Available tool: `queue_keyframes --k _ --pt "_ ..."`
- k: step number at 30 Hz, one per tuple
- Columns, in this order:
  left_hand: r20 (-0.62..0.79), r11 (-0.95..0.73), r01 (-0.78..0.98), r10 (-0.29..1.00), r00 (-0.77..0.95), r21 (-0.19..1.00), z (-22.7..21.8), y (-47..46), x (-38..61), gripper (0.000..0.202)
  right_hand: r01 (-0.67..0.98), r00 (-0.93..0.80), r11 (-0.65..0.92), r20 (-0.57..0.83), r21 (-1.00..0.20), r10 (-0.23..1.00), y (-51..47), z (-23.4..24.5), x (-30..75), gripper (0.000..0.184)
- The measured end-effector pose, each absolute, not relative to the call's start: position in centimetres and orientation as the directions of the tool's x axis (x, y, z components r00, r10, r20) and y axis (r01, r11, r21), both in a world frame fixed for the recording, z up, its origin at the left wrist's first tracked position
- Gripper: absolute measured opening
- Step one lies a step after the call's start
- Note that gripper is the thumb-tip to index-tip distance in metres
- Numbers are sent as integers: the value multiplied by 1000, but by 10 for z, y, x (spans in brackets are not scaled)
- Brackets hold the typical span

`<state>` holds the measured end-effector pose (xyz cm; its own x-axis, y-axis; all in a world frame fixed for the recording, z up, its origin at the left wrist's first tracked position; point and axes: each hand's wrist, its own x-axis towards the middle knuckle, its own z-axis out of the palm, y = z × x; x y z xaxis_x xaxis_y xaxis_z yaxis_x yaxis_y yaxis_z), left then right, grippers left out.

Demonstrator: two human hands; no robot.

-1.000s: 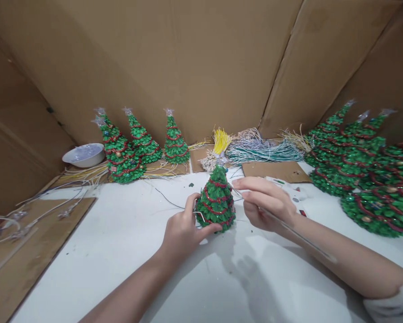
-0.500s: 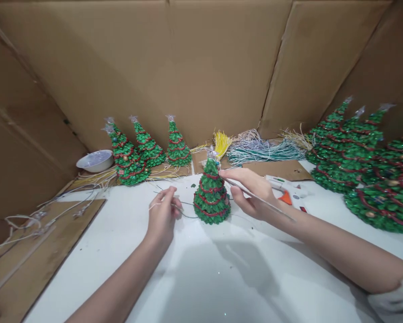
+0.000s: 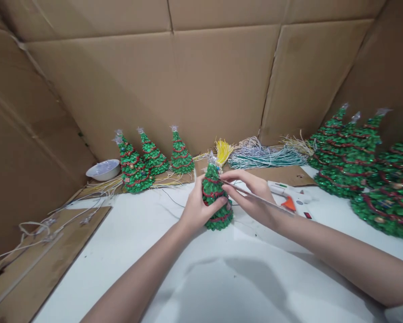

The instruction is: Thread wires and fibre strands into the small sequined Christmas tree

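Observation:
A small green Christmas tree (image 3: 212, 190) with red garlands and a clear star on top stands upright on the white table. My left hand (image 3: 199, 207) is wrapped round its left side, thumb across the front and the other fingers hidden behind. Pinched in my right hand (image 3: 251, 190) is a pair of slim metal tweezers (image 3: 260, 200), lying back along the wrist. Their tip end is at the tree's upper right side, where my fingers hide the contact point. A thin dark wire (image 3: 173, 197) runs out behind my left hand.
Small trees (image 3: 133, 168) stand at the back left beside a white bowl (image 3: 103, 170). Larger trees (image 3: 386, 193) fill the right side. Bundled wires (image 3: 267, 154) lie at the back, near a white hot glue gun (image 3: 289, 197). Cardboard (image 3: 73, 242) with white wires lies left.
My left hand has moved right, from beside the tree with a wire at its fingers, to a grip on the tree. My right hand still holds the tweezers at the upper right side.

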<state>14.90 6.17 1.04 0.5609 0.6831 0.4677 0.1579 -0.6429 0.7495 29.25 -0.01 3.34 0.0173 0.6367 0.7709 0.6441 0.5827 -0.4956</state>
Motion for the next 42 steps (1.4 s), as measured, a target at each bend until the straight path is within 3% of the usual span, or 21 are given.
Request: queue_keyframes --k 3,8,11,17,21,28,34,42 --pt "519 -634 264 760 391 727 7 50 157 39 583 88 556 727 -592 681 -2 31 290 8" --pt "551 -603 369 797 246 707 -3 37 161 45 562 114 510 672 -651 732 -7 29 285 4" --pt "552 -601 364 798 240 711 -6 37 162 46 596 90 495 665 -632 741 -8 31 283 7" --pt "580 -619 350 784 222 703 -9 40 163 48 722 -4 537 774 -436 633 -4 32 284 9" --pt "595 -629 344 776 211 698 -9 39 164 51 727 -31 565 803 -391 596 -3 31 286 12" --pt "586 -628 337 778 227 702 -8 39 163 50 679 -61 616 805 -400 590 -3 30 286 10" --pt "576 -618 334 785 226 712 -7 38 163 45 598 104 610 805 -519 583 -5 26 284 11" --pt "566 -609 314 793 226 728 -6 38 163 44 622 72 637 842 -456 534 -3 28 283 14"
